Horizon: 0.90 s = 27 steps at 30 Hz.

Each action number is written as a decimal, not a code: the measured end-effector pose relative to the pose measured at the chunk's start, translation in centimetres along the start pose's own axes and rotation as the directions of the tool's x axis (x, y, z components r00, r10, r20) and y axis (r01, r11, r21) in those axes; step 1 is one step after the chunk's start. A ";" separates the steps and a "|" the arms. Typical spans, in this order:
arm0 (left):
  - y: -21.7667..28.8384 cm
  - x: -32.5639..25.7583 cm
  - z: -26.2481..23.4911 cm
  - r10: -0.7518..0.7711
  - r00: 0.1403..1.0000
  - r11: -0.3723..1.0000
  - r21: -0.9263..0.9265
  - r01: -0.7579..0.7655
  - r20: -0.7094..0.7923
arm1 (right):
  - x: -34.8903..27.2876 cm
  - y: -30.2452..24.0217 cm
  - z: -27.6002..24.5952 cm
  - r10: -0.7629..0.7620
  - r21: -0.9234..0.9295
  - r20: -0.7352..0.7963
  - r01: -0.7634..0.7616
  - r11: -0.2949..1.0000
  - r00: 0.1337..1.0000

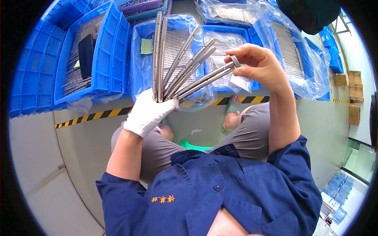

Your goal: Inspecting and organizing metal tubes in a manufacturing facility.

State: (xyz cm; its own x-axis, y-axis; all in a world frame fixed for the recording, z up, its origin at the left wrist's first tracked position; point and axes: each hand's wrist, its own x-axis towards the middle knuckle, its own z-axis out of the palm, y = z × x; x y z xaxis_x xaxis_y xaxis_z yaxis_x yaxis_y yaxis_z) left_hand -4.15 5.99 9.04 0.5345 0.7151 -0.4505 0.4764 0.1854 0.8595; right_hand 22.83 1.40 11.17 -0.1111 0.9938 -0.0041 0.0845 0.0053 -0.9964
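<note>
**Gloved left hand (147, 114) clasps a fan of metal rods (189, 68) as the bare right hand (260, 67) pinches a small knurled piece (235, 61)**

In the head view, the left hand's grip is closed around the lower ends of the rods, which spread upward and to the right above the white glove. The right hand's grip is narrow, thumb and fingers on the round, ridged piece at the far ends of the lowest rods; whether it is fitted onto a rod, I cannot tell.

Behind the rods stands a blue crate (136, 59) lined with clear plastic, holding many more rods and a pale green slip (146, 46). Beside it on the right is another blue crate (254, 36), its contents under plastic. At far left, a dark flat object (86, 56) lies on rods in a stacked crate (104, 59). Black-and-yellow striped tape (114, 113) crosses the floor (94, 145) before the crates.
</note>
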 end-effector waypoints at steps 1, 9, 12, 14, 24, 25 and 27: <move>-0.3 0.0 0.0 0.013 1.000 1.000 -0.007 -0.013 -0.010 | 0.0 0.1 0.1 0.016 0.064 0.031 -0.018 0.998 0.999; -1.1 0.5 0.4 0.037 0.997 0.977 -0.207 -0.050 -0.064 | -0.1 -0.5 -0.3 0.007 -0.002 -0.048 -0.007 1.000 0.999; -1.3 0.5 0.3 0.044 0.998 0.985 -0.166 -0.051 -0.046 | -0.2 -0.7 -2.3 -0.146 -0.017 -0.125 0.145 0.989 0.981; -1.1 0.3 0.4 0.008 0.998 0.975 -0.224 0.005 0.059 | 0.6 0.6 -2.0 -0.037 -0.009 -0.138 0.036 0.999 0.990; -0.5 -0.2 0.8 0.085 0.987 0.968 -0.246 -0.049 0.139 | 1.0 1.2 -0.8 0.064 0.163 0.071 -0.075 0.984 0.995; -0.6 -0.3 0.8 0.122 0.983 0.958 -0.276 -0.081 0.134 | 1.0 1.2 -0.7 0.079 0.152 0.070 -0.089 0.984 0.994; -0.7 -0.3 0.6 0.098 0.984 0.963 -0.265 -0.055 0.152 | 0.9 1.5 -0.8 0.062 0.189 0.083 -0.077 0.979 0.995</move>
State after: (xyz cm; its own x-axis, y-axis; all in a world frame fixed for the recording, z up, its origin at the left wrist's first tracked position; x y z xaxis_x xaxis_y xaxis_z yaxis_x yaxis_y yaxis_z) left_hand -4.22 5.21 8.44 0.6783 0.6193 -0.3954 0.2441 0.3176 0.9162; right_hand 23.60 2.42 9.76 -0.1870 0.9796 -0.0732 -0.0958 -0.0923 -0.9911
